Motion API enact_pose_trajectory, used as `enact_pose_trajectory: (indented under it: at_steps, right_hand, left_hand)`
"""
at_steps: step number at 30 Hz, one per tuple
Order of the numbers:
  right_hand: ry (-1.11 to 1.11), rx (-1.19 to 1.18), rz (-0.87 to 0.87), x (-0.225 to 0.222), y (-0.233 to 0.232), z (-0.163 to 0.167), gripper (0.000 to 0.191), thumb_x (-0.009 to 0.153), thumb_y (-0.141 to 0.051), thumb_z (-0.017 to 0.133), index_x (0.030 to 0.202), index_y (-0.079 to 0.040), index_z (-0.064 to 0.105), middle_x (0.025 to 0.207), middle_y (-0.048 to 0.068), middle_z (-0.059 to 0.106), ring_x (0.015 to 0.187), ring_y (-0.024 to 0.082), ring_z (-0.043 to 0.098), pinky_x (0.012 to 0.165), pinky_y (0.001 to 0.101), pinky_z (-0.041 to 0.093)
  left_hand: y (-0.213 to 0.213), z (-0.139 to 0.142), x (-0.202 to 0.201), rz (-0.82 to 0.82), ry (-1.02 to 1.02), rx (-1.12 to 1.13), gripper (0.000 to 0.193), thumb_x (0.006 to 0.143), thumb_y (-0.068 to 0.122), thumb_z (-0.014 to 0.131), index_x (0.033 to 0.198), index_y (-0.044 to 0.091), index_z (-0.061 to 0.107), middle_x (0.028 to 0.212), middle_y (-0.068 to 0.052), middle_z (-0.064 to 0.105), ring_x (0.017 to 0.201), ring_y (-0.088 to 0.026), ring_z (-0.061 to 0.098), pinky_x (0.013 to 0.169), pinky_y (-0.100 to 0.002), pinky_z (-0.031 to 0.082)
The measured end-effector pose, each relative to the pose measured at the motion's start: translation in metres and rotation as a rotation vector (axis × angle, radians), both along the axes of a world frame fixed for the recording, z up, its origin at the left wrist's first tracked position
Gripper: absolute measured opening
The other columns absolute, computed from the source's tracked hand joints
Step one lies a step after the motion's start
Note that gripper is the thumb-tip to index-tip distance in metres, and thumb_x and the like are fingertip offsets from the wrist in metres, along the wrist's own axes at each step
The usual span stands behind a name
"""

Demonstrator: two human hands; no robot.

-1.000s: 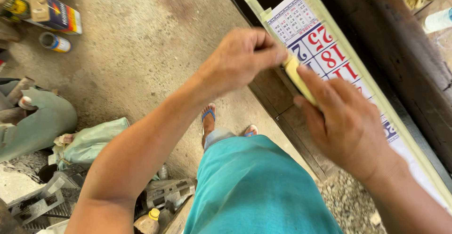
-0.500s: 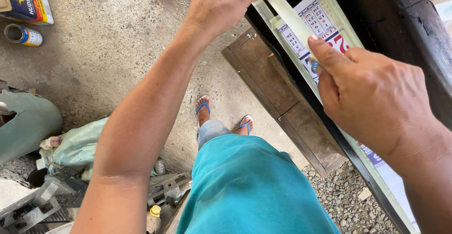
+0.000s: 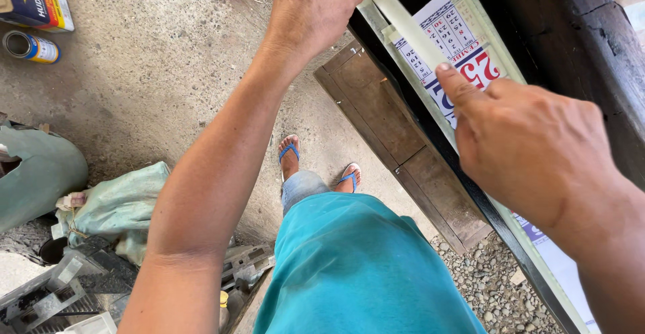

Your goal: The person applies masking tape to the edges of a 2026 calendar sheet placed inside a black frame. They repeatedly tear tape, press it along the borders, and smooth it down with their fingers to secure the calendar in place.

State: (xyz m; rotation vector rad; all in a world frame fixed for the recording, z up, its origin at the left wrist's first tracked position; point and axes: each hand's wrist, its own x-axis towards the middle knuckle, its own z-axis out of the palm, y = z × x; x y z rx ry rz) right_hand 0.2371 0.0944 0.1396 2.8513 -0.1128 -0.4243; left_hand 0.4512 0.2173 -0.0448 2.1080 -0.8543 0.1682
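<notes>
A paper calendar sheet [image 3: 451, 37] with red and blue numerals lies along a long pale green frame [image 3: 505, 57] against dark wood. My left hand [image 3: 313, 6] reaches up at the top of the view and pinches a pale yellow-green strip [image 3: 407, 23] that runs diagonally across the sheet. My right hand [image 3: 525, 140] lies flat on the sheet lower down, index finger pressed on the paper beside the big red numerals, fingers together, nothing in its grasp. My turquoise shirt [image 3: 363, 267] and sandalled feet [image 3: 289, 154] show below.
A dark wooden plank step [image 3: 396, 130] lies on the concrete floor beside gravel [image 3: 485, 281]. At far left are a cardboard box [image 3: 35, 1], a small tin can [image 3: 29, 46], a green sack [image 3: 115, 203] and metal parts [image 3: 60, 285]. A dark timber beam [image 3: 591, 52] runs at right.
My left hand has pulled the pale strip farther up and away. My right hand has slid up along the calendar sheet, and the view has tilted down a little.
</notes>
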Motion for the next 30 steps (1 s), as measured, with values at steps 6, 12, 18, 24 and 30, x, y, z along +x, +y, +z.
enact_pose_trajectory:
  at_steps: [6, 12, 18, 24, 30]
  right_hand:
    - [0.268, -0.064, -0.147, 0.014, 0.012, 0.000, 0.057, 0.099, -0.021, 0.051, 0.156, -0.026, 0.052, 0.076, 0.008, 0.072, 0.069, 0.028, 0.072, 0.064, 0.0425, 0.058]
    - [0.447, -0.110, -0.204, 0.028, 0.024, 0.007, 0.059, 0.103, -0.023, 0.046, 0.162, -0.027, 0.041, 0.076, 0.010, 0.074, 0.068, 0.027, 0.074, 0.065, 0.0415, 0.059]
    - [0.513, -0.115, -0.248, 0.036, 0.031, 0.011, 0.065, 0.102, -0.022, 0.046, 0.165, -0.028, 0.032, 0.076, 0.009, 0.073, 0.070, 0.027, 0.073, 0.067, 0.0417, 0.060]
    - [0.556, -0.126, -0.265, 0.037, 0.031, 0.010, 0.064, 0.103, -0.025, 0.046, 0.165, -0.029, 0.033, 0.078, 0.010, 0.075, 0.073, 0.028, 0.075, 0.070, 0.0425, 0.060]
    - [0.506, -0.121, -0.266, 0.035, 0.029, 0.008, 0.067, 0.102, -0.025, 0.046, 0.167, -0.027, 0.030, 0.082, 0.011, 0.075, 0.073, 0.028, 0.075, 0.070, 0.0426, 0.060]
  left_hand:
    - [-0.001, -0.005, -0.003, -0.012, -0.246, 0.109, 0.018, 0.100, 0.031, 0.070, 0.102, 0.016, 0.080, 0.095, -0.003, 0.074, 0.081, -0.020, 0.071, 0.069, -0.038, 0.059]
    - [-0.005, -0.015, 0.002, 0.032, 0.333, 0.156, 0.022, 0.100, 0.038, 0.066, 0.103, 0.018, 0.074, 0.084, 0.001, 0.074, 0.070, -0.008, 0.072, 0.066, -0.022, 0.062]
    - [-0.001, 0.002, -0.001, 0.011, 0.039, 0.007, 0.019, 0.099, 0.029, 0.072, 0.097, 0.011, 0.077, 0.071, -0.001, 0.072, 0.057, -0.009, 0.068, 0.055, -0.024, 0.058]
    - [0.003, 0.012, -0.014, 0.005, 0.194, -0.075, 0.018, 0.094, 0.029, 0.075, 0.085, 0.014, 0.076, 0.069, 0.003, 0.072, 0.064, -0.009, 0.067, 0.065, -0.030, 0.057]
    - [-0.004, -0.015, 0.000, 0.017, -0.075, -0.137, 0.014, 0.101, 0.025, 0.073, 0.093, 0.012, 0.073, 0.080, -0.001, 0.071, 0.072, -0.012, 0.066, 0.064, -0.030, 0.058]
